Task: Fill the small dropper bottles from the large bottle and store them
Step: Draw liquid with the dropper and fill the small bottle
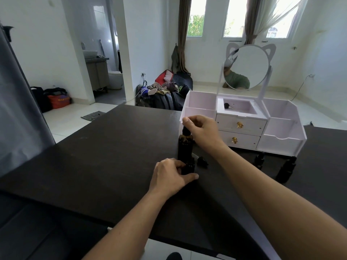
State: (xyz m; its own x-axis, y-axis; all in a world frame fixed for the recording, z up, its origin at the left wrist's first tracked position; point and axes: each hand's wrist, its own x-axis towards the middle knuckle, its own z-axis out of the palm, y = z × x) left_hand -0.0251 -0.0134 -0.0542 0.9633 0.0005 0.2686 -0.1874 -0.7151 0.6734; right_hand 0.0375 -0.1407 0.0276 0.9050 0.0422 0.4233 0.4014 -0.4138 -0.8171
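At the frame's centre, the large bottle (185,147) stands upright on the dark table (105,156). The right hand (201,129) pinches its dropper top with curled fingers. Just below, the left hand (171,175) curls around a small dropper bottle (188,167). Two more small bottles (285,170) stand at right, before the white organiser (244,126).

On the dark wooden table (105,156), the tall dark glass bottle (185,147) is standing just behind the small dark dropper bottle (188,167). A loose black cap (202,162) is lying just right. The white vanity organizer with round mirror (244,126) is sitting behind, two small dark bottles (272,166) standing before its right side.
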